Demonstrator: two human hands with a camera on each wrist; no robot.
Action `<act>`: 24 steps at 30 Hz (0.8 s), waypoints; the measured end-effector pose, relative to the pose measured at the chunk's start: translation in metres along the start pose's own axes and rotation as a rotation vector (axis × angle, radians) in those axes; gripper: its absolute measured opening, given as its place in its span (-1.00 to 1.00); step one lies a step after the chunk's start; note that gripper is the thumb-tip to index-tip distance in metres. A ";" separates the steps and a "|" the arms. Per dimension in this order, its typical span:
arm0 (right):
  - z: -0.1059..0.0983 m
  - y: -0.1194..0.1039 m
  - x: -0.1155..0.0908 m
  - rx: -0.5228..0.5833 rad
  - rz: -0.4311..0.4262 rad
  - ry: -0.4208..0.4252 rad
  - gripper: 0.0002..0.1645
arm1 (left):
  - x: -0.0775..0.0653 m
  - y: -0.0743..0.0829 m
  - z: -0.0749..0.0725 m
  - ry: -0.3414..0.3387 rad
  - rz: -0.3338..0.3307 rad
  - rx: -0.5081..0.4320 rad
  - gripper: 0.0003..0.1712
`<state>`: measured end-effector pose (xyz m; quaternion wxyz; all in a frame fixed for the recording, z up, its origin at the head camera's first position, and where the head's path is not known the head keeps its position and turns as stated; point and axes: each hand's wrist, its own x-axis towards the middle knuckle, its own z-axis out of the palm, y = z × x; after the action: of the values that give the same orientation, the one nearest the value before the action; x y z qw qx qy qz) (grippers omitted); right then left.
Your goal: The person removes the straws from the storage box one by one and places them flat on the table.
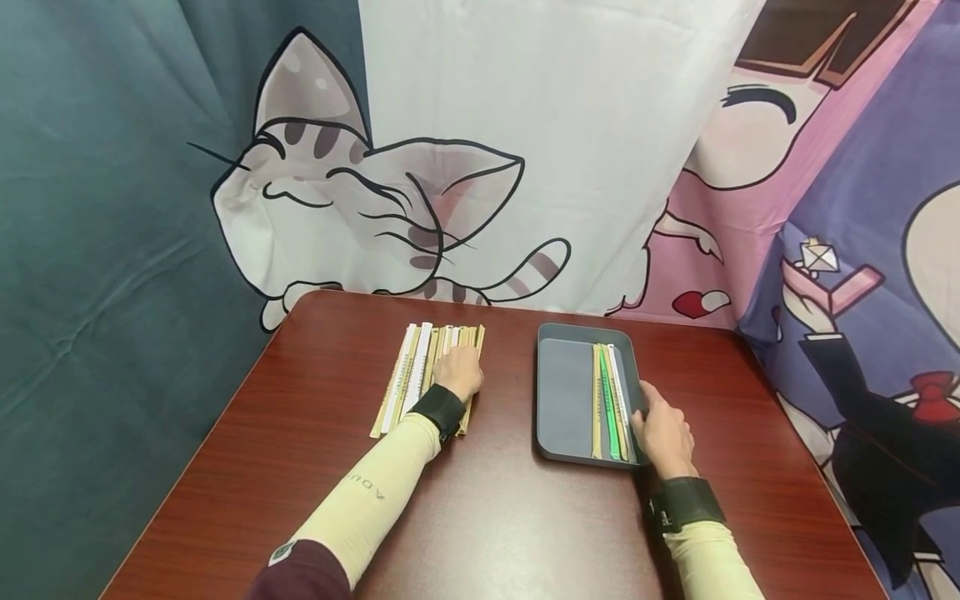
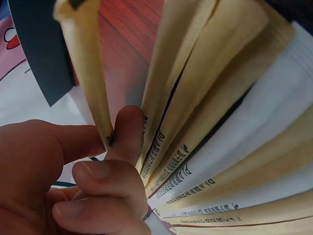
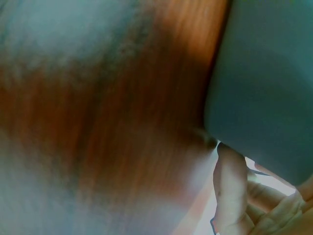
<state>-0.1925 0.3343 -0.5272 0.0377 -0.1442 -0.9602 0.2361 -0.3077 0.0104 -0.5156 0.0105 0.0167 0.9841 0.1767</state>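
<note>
My left hand (image 1: 459, 372) is over the right end of a row of long, thin paper-wrapped sticks (image 1: 408, 379), tan and white. Between thumb and index finger it pinches one tan paper-wrapped stick (image 2: 88, 73), standing apart from the others in the left wrist view. Printed lettering runs along the wrappers of the row. To the right, my right hand (image 1: 666, 433) grips the right wall of a dark grey tray (image 1: 564, 400), thumb at the rim. Inside the tray, against its right side, lie several wrapped sticks, among them a green one (image 1: 609, 404).
Everything rests on a reddish-brown wooden table (image 1: 480, 517). Behind its far edge hangs a cloth (image 1: 585, 125) with cartoon figures, and a green-grey curtain (image 1: 97, 250) hangs at the left.
</note>
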 end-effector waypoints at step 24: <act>0.000 0.000 0.000 0.007 -0.008 -0.002 -0.32 | 0.001 -0.003 0.005 -0.015 0.007 0.042 -0.72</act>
<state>-0.1929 0.3346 -0.5274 0.0382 -0.1400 -0.9600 0.2394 -0.3086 0.0096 -0.5210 0.0170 0.0216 0.9874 0.1560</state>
